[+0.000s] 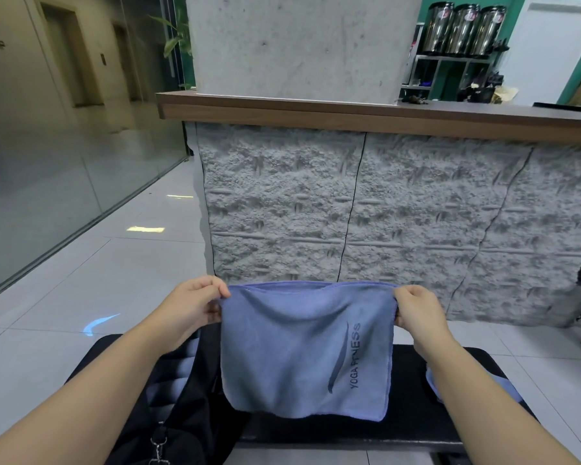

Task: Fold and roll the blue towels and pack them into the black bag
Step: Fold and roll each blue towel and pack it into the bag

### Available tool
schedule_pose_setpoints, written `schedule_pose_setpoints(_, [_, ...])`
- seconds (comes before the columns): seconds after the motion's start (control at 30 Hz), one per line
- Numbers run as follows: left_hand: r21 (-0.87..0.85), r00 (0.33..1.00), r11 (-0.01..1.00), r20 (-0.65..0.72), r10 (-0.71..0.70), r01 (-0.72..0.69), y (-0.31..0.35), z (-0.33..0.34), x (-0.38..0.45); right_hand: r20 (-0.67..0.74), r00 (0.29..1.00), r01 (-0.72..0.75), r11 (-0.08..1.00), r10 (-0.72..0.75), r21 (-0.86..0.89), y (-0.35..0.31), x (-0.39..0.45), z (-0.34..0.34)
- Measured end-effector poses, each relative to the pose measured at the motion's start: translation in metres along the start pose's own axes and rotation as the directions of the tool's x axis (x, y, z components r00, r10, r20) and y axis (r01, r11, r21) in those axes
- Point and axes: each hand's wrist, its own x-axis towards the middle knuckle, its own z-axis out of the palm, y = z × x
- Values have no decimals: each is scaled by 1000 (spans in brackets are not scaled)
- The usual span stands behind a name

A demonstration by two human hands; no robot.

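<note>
- Grey textured counter front [366, 209] fills the far side, under a wooden top [349, 112]; pale floor tiles [114, 263] run left to a glass wall.
- Near the viewer lies a black bench [416, 414], with the black bag [182, 397] on its left part.
- Left hand [195, 305] and right hand [416, 310] each pinch an upper corner of the blue towel [306, 350], fingers curled round the fabric.
- It hangs above the bench, apparently doubled over, print facing the viewer; holding it taut by the corners likely squares the edges before the next fold.
- A second towel [433, 380] lies on the bench at right, mostly hidden by the right forearm.
- Whether the bag is open, and what it holds, I cannot tell: the left arm and the hanging cloth cover it.
- Its strap clip [158, 444] is cut off by the near edge.
</note>
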Motion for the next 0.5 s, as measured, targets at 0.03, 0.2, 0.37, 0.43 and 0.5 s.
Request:
schedule_pose_setpoints(0.03, [-53,999,999,50,-1,4,4,5,-4,17,1000,-11,999,10,43,-3,0,1])
schedule_pose_setpoints(0.2, [67,971,992,221,87,-104,16,35,-20,167,984,32,987,-58,157,-28,-18,15])
schedule_pose_setpoints(0.37, [354,941,872,166,296,-337,21,66,-29,285,934,170,969,-217,179,-47,-45,32])
schedule_pose_setpoints(0.43, [479,880,738,236,413,-475,20,71,-32,316,910,227,961,-268,160,-52,-56,38])
schedule_pose_setpoints(0.5, [522,837,657,278,471,-544,21,75,-37,353,886,270,954,-300,133,-56,-65,43])
